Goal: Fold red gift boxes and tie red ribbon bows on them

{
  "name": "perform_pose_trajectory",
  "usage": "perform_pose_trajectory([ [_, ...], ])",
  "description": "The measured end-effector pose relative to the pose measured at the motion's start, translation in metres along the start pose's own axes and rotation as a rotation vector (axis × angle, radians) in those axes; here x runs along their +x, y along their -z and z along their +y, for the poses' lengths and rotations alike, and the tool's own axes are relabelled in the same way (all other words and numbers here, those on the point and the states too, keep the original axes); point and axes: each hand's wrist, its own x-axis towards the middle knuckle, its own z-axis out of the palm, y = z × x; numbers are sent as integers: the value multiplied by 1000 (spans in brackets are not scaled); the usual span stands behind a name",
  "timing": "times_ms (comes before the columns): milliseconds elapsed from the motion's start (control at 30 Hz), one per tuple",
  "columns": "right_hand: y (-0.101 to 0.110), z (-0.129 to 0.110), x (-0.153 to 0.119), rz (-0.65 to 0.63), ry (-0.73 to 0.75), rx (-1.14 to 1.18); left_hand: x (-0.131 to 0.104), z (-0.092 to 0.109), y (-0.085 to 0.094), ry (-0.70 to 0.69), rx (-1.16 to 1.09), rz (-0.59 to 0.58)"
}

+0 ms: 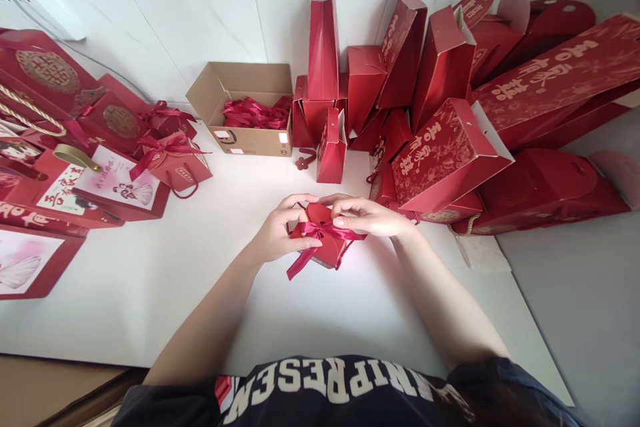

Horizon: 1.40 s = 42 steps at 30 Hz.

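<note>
**Satin Bow Handled on a Small Red Gift Box**

The small red gift box is kept between both hands, over the white tabletop. The bow's left loop appears to be pinched between thumb and forefinger of the left hand. The right hand is curled at the far right edge, thumb near the fingertips; whether ribbon is gripped there cannot be told.

The satin ribbon bow could be loosened if one loop were pulled harder than the other, since slick ribbon slides easily. The folded card top might be dented by too firm a squeeze.

Smooth, softly glossy card is seen in the box, with a twisted cord at its side. Crumpled ribbons are heaped in a brown cardboard carton.
</note>
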Motion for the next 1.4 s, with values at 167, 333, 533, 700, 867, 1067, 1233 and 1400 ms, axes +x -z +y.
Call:
perform_pose_trajectory([
  [167, 0, -4, -1, -8, 20, -44, 0, 2, 1, 30, 33, -2],
  [333, 3, 2, -1, -8, 36, 46, 1, 3, 2, -1, 75, -26],
  [533, 3, 18, 2, -11, 110, 125, 1, -1, 3, -20, 45, -43],
  [700, 3, 25, 2, 2, 127, 172, 4, -17, 2, -72, -218, -59],
  [867, 4, 22, 2, 8, 113, 207, 5, -24, 0, -48, -338, -51],
  [1067, 4, 17, 1, -5, 94, 228, 3, -22, 2, 37, -235, -19],
  [1233, -1, 10, 3, -12, 77, 268, 3, -17, 1, 18, -181, -1],
  [1400, -6, -1, 2, 299, -73, 51, 1, -11, -1, -12, -114, 82],
])
